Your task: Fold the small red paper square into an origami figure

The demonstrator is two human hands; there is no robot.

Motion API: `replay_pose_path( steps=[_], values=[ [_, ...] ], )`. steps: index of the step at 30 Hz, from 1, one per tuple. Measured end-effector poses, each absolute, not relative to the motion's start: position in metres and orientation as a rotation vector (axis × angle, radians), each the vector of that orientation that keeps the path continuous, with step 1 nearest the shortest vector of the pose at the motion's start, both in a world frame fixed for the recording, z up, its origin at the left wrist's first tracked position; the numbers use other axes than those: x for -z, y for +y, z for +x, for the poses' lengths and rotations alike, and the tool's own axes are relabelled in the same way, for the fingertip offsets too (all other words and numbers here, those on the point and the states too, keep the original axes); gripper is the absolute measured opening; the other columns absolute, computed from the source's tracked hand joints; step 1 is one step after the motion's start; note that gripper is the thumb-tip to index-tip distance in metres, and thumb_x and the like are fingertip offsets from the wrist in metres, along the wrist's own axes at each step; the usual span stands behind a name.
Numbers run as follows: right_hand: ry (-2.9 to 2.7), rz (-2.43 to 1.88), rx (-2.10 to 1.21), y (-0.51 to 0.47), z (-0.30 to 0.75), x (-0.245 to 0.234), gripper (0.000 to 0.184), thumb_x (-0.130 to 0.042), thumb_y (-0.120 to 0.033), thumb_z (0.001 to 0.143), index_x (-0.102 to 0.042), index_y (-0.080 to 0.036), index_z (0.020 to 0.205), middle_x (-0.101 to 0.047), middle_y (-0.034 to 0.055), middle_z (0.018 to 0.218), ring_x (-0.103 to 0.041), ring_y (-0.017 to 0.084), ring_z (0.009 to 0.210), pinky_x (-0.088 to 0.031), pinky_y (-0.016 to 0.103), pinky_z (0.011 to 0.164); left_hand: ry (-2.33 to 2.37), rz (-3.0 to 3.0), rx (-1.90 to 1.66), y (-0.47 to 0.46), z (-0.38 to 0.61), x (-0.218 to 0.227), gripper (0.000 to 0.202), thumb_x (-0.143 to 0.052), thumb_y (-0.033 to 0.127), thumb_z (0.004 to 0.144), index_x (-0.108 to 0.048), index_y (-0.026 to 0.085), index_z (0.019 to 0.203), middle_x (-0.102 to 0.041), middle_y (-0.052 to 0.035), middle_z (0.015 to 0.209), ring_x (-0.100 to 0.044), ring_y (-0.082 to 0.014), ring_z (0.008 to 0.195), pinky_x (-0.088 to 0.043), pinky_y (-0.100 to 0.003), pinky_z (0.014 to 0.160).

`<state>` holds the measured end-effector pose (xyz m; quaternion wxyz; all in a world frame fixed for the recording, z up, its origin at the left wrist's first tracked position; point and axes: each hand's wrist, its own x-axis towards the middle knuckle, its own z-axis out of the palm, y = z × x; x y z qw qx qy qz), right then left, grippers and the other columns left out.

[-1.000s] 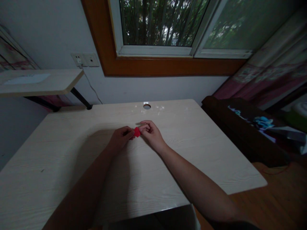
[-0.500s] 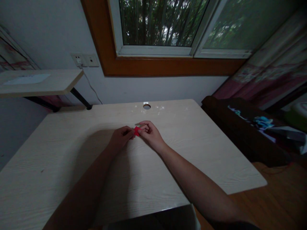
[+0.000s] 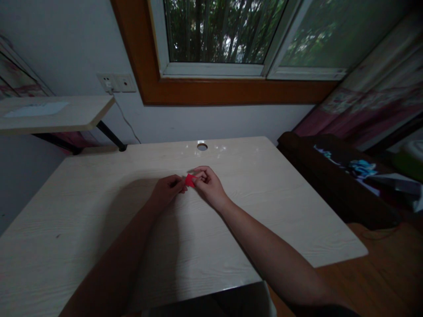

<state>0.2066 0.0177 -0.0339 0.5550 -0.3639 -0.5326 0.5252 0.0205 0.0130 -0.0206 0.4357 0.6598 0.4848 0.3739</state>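
While left hand [image 3: 167, 190] and right hand [image 3: 208, 185] pinch the red piece [image 3: 189, 180] between them, its long axis is unclear.

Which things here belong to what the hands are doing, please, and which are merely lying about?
In hand: small red paper-like piece, pinched between left hand and right hand.
Lying about: white wall socket; pale wooden side shelf.
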Motion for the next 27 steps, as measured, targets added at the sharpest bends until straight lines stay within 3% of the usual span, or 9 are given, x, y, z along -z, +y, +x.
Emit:
replay_pose_path(
  steps=[14, 27],
  values=[
    [-1.185, -0.888, -1.231, 0.0187, 0.2053, 0.0325, 0.031, -0.068, -0.022, 0.073, -0.057, -0.021, 0.101, -0.059, -0.0048, 0.072, -0.054, 0.012, 0.063, -0.041, 0.026, 0.063, 1.231, 1.619, -1.001, 0.0128, 0.0214, 0.016, 0.022, -0.054, 0.03, 0.086, -0.064, 0.016, 0.073, -0.068, -0.0015, 0.069, -0.062, -0.0132, 0.065, -0.049, -0.024, 0.065],
    [-1.371, -0.899, -1.171, 0.0146, 0.2066, 0.0329, 0.026, -0.066, -0.026, 0.082, -0.058, -0.022, 0.107, -0.062, -0.0019, 0.078, -0.055, 0.013, 0.065, -0.041, 0.027, 0.062, 1.172, 1.664, -0.906, 0.0115, 0.0226, 0.0185, 0.026, -0.058, 0.038, 0.086, -0.067, 0.016, 0.076, -0.072, -0.0028, 0.072, -0.067, -0.0154, 0.07, -0.053, -0.026, 0.07]
  ],
)
